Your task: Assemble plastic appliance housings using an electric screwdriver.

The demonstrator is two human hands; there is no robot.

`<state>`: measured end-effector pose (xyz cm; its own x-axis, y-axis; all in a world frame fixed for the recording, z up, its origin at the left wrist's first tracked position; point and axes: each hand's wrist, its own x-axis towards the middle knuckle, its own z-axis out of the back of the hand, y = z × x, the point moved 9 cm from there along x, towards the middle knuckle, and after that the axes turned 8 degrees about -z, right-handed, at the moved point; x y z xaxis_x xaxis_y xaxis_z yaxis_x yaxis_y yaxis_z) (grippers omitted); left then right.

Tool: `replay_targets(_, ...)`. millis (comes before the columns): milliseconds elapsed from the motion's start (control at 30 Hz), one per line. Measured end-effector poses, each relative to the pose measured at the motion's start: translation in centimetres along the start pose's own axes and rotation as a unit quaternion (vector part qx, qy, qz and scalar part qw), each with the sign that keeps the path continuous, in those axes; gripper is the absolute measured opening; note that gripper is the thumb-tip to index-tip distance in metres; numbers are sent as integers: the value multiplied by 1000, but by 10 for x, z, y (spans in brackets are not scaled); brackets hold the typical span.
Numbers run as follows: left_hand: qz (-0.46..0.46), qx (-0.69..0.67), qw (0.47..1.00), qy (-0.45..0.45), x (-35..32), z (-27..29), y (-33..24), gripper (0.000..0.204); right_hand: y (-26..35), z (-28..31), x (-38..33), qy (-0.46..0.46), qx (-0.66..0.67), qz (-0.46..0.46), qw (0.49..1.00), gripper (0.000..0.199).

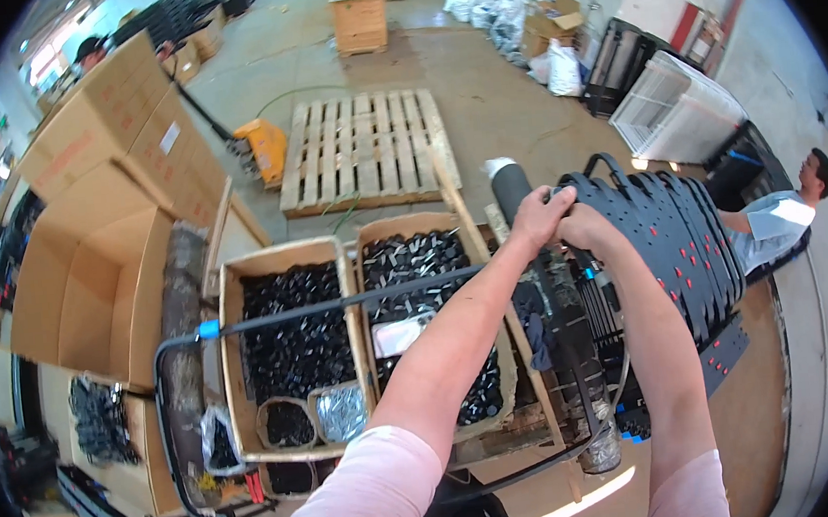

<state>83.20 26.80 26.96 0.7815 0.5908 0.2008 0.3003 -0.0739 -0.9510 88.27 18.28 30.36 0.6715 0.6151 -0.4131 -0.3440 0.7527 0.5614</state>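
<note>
My left hand (537,220) and my right hand (584,227) meet at the right of the bins, fingers closed close together. Whatever they grip is small or hidden by the fingers. A long black tubular frame (291,315) with blue tape lies across the bins, and its upper rail passes behind my left forearm toward the hands. Under the frame's right side is a wrapped padded beam (581,362); a dark roll with a white end (511,186) stands just beyond my left hand. To the right of my hands, black perforated panels (663,237) with red pieces stand stacked.
Two wooden bins hold black small parts (296,318), with a white tray (403,335) in the right one. An open cardboard box (92,287) stands left. Beyond are a wooden pallet (365,149) and a yellow pallet jack (265,151). A co-worker (775,222) is at the right.
</note>
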Motion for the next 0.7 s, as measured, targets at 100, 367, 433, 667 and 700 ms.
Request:
replay_targets(100,-9,62,998,-32,-25,54,-11,44,48,-35,-44,61,-11,-46,997,17)
replay_targets(367,47,-5,992,-120,-116,231,-58,41,178,-181,-81,135,-72,69,986,32)
replay_targets(433,48,2,989,-138,-134,279,-73,40,217,-211,-99,132,-98,89,982,35)
replay_targets(667,25,-14,989,-148,-164,336,-75,37,246,-263,-100,89,-195,79,974,32)
replay_targets(700,30,-6,988,-149,-165,341,-74,38,248,-266,-101,89,-200,72,973,33)
